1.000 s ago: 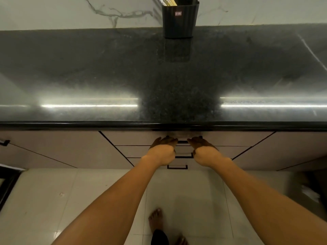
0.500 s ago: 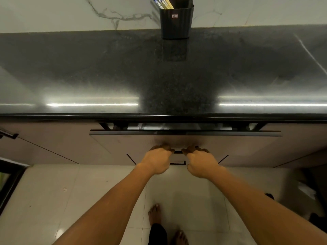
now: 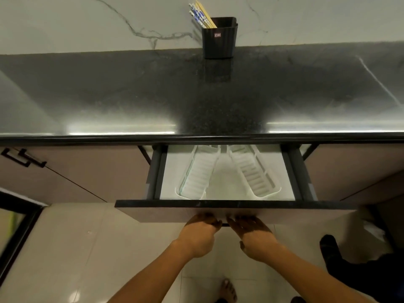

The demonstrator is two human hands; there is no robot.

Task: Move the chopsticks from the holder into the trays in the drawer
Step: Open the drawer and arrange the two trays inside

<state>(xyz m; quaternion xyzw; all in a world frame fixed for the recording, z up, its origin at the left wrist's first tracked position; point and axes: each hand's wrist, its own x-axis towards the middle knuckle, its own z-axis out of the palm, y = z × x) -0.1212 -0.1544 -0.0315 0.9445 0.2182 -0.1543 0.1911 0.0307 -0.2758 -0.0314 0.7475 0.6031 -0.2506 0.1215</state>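
A black holder (image 3: 219, 39) stands at the back of the dark countertop against the wall, with several chopsticks (image 3: 202, 14) leaning out to the left. Below the counter the top drawer (image 3: 225, 212) stands pulled out. Two white ribbed trays lie inside it, the left tray (image 3: 197, 173) and the right tray (image 3: 251, 171), angled apart like a V. My left hand (image 3: 200, 232) is curled on the drawer handle under the front panel. My right hand (image 3: 253, 235) is beside it, fingers at the same handle.
The dark glossy countertop (image 3: 131, 95) spans the view with bright light reflections. A cabinet door with black handles (image 3: 24, 158) is at the left. My bare foot (image 3: 228, 289) is on the tiled floor. A dark-clothed person's foot (image 3: 330, 248) is at the right.
The drawer has slid from closed to well out, both hands pulling its handle toward me. The trays inside have come into view.
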